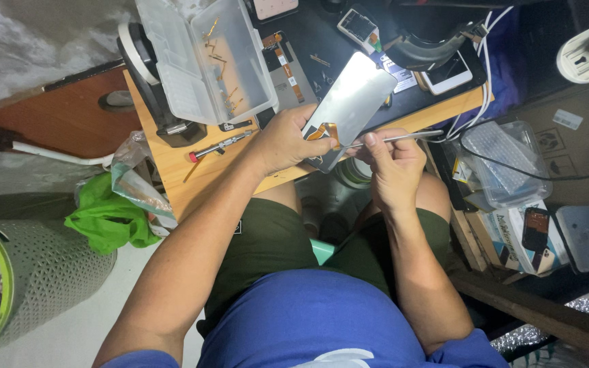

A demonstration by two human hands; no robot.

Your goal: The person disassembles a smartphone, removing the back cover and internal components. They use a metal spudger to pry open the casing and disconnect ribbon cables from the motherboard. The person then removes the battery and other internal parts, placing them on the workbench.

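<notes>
While both hands work above the lap, the scene reads:

Left hand [286,140]: fingers curled round the lower end of a screen panel [352,102], gripping it tilted over the bench edge.
Right hand [391,163]: thumb and fingers pinched on a thin metal tool [403,138], its tip touching the panel beside an orange flex cable [327,131].
Panel: held in the air between the hands, its grey back facing up.
Bench [172,170]: wooden, just beyond the hands; a red-tipped screwdriver [218,146] lies near the left hand.
Parts box [206,58]: clear plastic, lid open, further back.
Right side: a phone [448,73] and white cables [480,88] rest on a dark mat.
</notes>
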